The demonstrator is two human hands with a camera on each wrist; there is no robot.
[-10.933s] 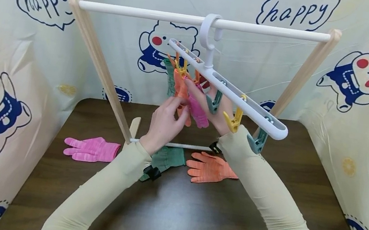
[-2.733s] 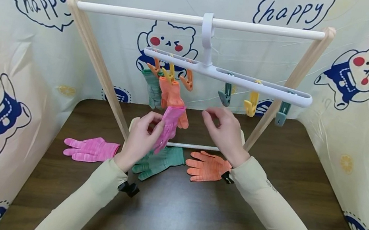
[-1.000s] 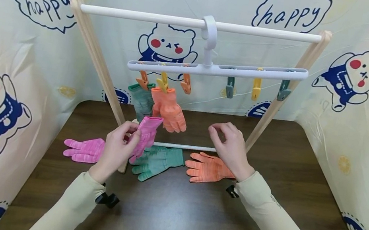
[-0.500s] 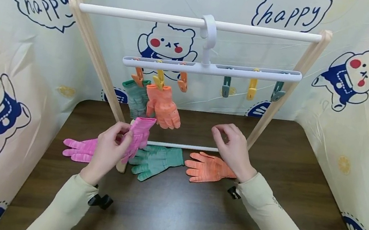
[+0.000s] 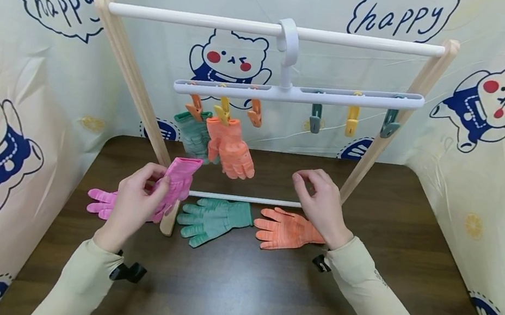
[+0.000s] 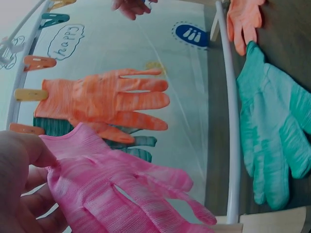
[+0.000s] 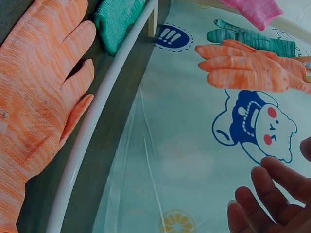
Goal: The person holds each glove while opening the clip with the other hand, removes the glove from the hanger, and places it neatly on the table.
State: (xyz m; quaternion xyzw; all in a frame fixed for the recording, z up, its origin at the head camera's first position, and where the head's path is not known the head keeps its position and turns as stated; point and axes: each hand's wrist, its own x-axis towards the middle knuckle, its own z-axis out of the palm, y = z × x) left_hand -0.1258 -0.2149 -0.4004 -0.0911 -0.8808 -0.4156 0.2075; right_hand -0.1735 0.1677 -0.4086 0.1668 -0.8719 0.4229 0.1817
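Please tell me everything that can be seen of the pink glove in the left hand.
The pink glove looks knitted, streaked lighter and darker pink, with cuff and fingers. The left hand pinches it near the cuff. Unclipped, it hangs tilted, cuff up, below the left end of the hanger in the head view.

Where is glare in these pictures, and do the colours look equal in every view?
Head view: pale glare on the dark brown wood-grain table; both wrist views: the white printed fabric backdrop looks greener than in the head view.
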